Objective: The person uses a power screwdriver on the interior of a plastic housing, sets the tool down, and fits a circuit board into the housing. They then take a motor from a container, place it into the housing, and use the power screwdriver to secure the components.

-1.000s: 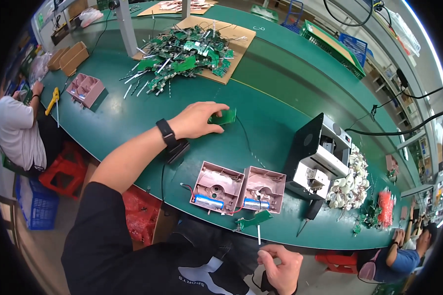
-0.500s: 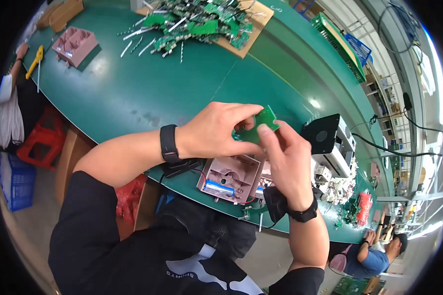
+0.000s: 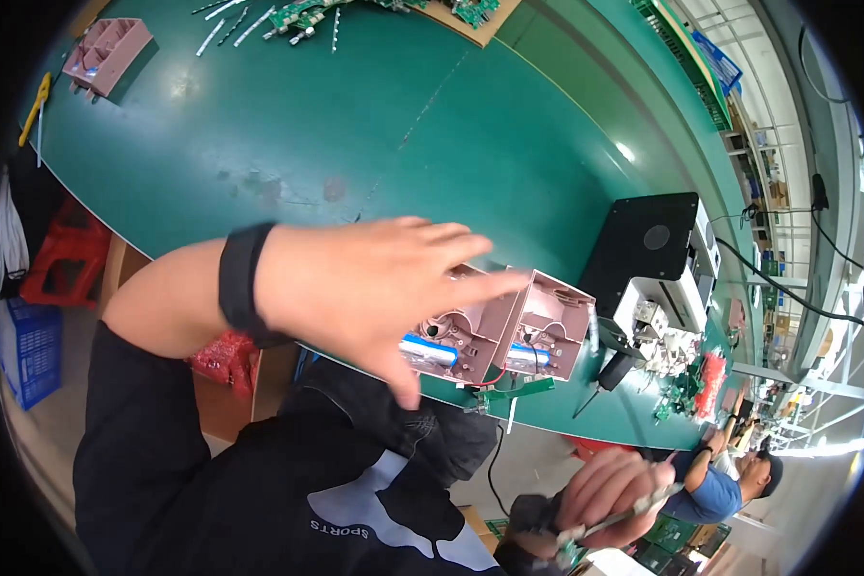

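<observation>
Left hand spread over the pink housings, right hand gripping a circuit board

The left hand (image 3: 384, 278), its fingers splayed wide and slightly blurred, has hold of nothing. It hangs above the left housing (image 3: 485, 336), hiding part of it; whether a fingertip touches cannot be told. The right hand (image 3: 614, 490) is curled closed around a thin, stiff circuit board (image 3: 624, 515), seen nearly edge-on and smeared by blur, with green at its near end. That board sits in the fingers at the near right, past the edge of the smooth green surface (image 3: 288, 173) and well apart from the left hand.

The right housing (image 3: 571, 326) stands just beside the left one: both are open, box-shaped shells of matte dull-pink material that looks like plastic, with moulded walls inside. A glossy blue cylinder (image 3: 430, 349) lies in the left shell, a similar blue-and-silver cylinder (image 3: 528, 358) in the right. A narrow green board (image 3: 528, 390) lies at their near side, with a flat white strip (image 3: 512, 415) pointing nearward.
</observation>
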The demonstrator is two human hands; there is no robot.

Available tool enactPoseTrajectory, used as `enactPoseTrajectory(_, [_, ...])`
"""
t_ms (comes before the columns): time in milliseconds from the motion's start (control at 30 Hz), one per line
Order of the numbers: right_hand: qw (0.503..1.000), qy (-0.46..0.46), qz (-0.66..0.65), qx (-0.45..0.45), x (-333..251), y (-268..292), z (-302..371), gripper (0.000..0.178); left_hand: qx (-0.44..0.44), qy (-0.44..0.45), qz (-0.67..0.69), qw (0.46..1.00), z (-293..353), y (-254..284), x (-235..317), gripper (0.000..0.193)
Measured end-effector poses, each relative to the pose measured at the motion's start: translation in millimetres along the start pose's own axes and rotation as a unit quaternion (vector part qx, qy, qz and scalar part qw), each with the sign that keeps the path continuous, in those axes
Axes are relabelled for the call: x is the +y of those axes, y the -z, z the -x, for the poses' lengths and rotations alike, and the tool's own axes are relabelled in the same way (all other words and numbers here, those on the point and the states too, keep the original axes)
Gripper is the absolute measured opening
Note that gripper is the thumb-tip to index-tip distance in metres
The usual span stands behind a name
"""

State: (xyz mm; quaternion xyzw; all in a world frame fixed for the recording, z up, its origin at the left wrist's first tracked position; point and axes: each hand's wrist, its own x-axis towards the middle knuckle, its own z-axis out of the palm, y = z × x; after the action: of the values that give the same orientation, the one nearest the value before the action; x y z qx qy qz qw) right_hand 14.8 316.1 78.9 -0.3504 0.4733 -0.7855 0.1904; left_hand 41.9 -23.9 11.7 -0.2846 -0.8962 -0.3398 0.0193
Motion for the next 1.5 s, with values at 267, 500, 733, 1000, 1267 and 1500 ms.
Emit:
enactPoseTrajectory(267, [0.992, -0.071, -0.066, -0.085, 16, -41, 2, 0.037, 0.0, 0.026, 0.016, 1.0, 9, -4, -4, 0.102])
enactPoseTrajectory(500, [0.989, -0.095, -0.06, -0.099, 46, -41, 0, 0.027, 0.133, -0.008, -0.035, 0.99, 2, 1, -13, 0.096])
enactPoseTrajectory(733, [0.988, -0.075, -0.086, -0.1, 65, -34, 5, 0.024, 0.188, -0.032, -0.033, 0.981, 6, 2, -10, 0.097])
enactPoseTrajectory(1000, [0.99, -0.067, -0.073, -0.096, 60, -32, 2, 0.025, 0.181, -0.032, -0.048, 0.982, 3, 0, -12, 0.101])
enactPoseTrajectory(1267, [0.99, -0.067, -0.071, -0.101, 62, -34, -2, 0.024, 0.17, -0.025, -0.051, 0.984, 4, 1, -11, 0.096])
enactPoseTrajectory(1500, [0.995, -0.093, 0.025, 0.022, 73, -52, -17, 0.046, 0.206, -0.054, -0.017, 0.977, 2, -2, -13, 0.08])
